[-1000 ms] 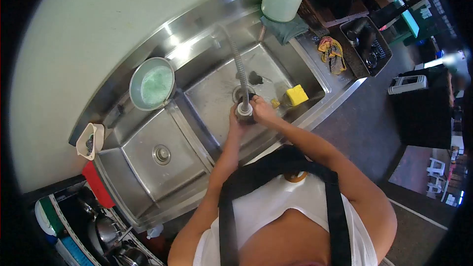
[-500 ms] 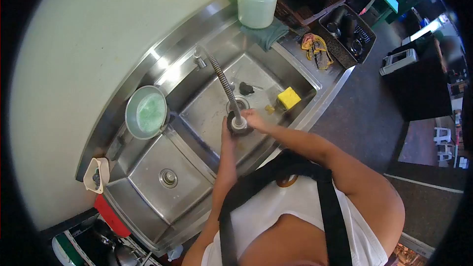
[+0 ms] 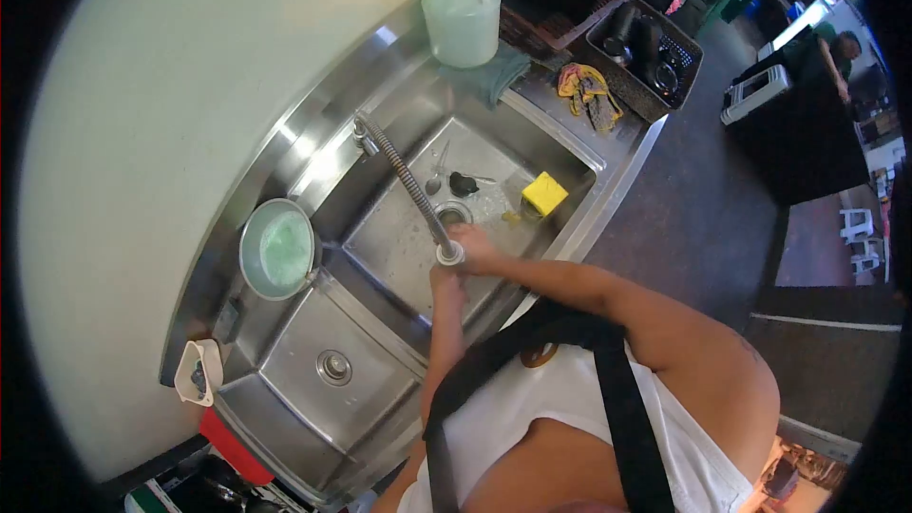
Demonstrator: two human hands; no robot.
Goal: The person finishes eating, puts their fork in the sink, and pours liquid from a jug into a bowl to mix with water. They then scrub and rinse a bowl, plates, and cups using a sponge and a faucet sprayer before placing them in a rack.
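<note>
Both hands meet under the spout (image 3: 450,253) of a ribbed metal faucet hose (image 3: 410,182), over the right-hand sink basin (image 3: 394,228). My left hand (image 3: 446,281) is closed just below the spout; its fingertips and whatever it holds are hidden. Close against it from the right is my right hand (image 3: 477,251), its fingers curled in beneath the spout and partly covered. Beyond the hands, near the drain (image 3: 454,216), lie a small black piece (image 3: 463,184) and a spoon (image 3: 434,184). A yellow sponge (image 3: 544,194) sits at the basin's right side.
A metal pot (image 3: 249,256) of greenish suds stands left of the faucet. The second basin (image 3: 294,361) is at lower left. A large jug (image 3: 463,14), a green cloth (image 3: 494,74), a patterned rag (image 3: 591,95) and a dish basket (image 3: 635,95) line the far side. Another person (image 3: 828,55) is in the background.
My hands have drawn closer together under the spout. The dark round thing seen in my left hand earlier is now hidden. The view has shifted slightly, and a person's arm and body now show at upper right.
</note>
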